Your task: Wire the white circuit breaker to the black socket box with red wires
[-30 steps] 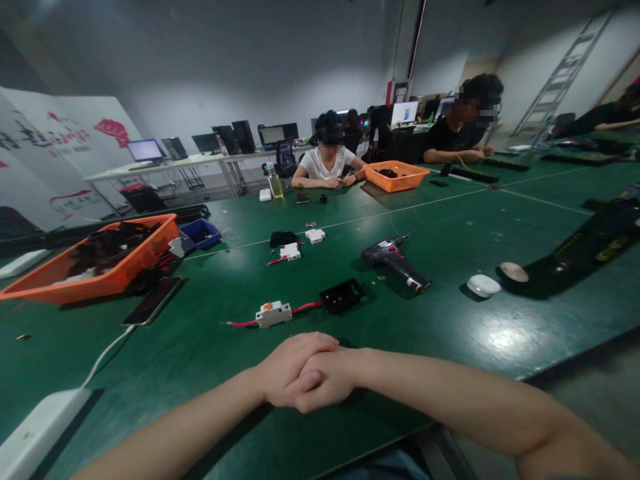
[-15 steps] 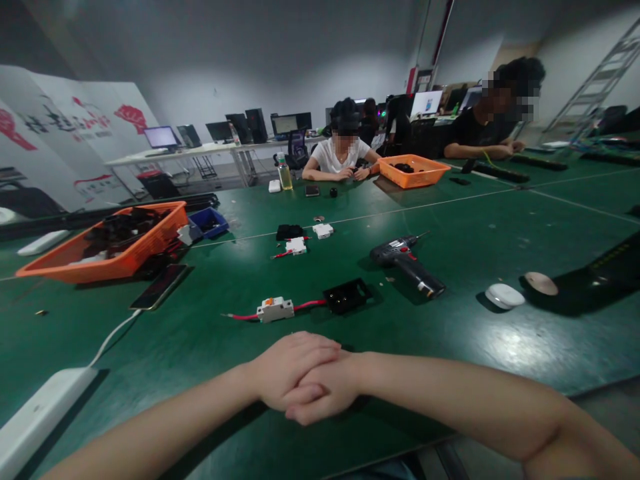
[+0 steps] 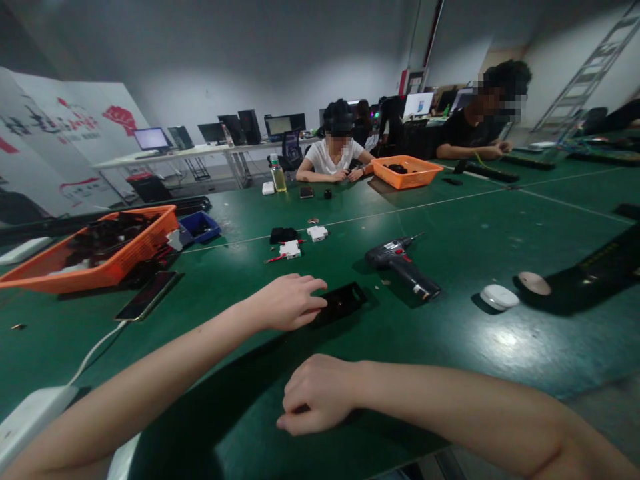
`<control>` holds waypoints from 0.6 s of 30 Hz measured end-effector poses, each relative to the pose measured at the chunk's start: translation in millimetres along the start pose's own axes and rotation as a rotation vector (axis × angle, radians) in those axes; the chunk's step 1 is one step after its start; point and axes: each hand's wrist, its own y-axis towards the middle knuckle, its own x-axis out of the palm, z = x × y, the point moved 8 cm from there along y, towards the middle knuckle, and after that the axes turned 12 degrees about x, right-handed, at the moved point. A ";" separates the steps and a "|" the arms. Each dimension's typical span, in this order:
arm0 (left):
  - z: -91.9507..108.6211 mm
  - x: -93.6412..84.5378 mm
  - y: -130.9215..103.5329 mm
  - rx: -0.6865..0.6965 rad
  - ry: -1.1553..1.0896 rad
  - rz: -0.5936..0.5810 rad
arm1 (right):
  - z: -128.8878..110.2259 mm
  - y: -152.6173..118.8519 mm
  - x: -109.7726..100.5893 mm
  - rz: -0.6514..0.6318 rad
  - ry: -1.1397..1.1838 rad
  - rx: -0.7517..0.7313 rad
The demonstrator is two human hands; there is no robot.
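Observation:
My left hand (image 3: 293, 303) reaches over a black plastic box (image 3: 347, 301) on the green table, its fingers stretched out and slightly apart at the box's left end. Whether the fingertips touch the box I cannot tell. The white breaker with red wire seen earlier beside the box is hidden behind this hand. Nearer the table's front edge lies my right hand (image 3: 323, 393), its fingers curled loosely and nothing visible in them. A cordless drill (image 3: 403, 265) rests on its side to the right of the box, bit pointing away.
Farther in are white breakers (image 3: 290, 249) and a black part (image 3: 283, 235). An orange basket (image 3: 165, 230), a blue bin (image 3: 207, 230), a phone (image 3: 149, 297) and a power strip (image 3: 37, 413) are at left. A white round case (image 3: 499, 297) is at right. Two people sit across.
My clasped hands have come apart. The left hand has moved forward to the black box, covering the breaker, while the right stays near the front edge. The view has shifted slightly.

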 end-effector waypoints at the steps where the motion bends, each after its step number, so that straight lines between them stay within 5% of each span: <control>1: -3.9 4.0 0.3 -0.011 -0.013 -0.008 | -0.2 -0.1 -0.6 0.008 0.006 -0.003; 18: 10.1 54.4 -3.8 -0.034 0.233 -0.135 | -1.8 -2.4 -4.3 -0.005 0.047 -0.026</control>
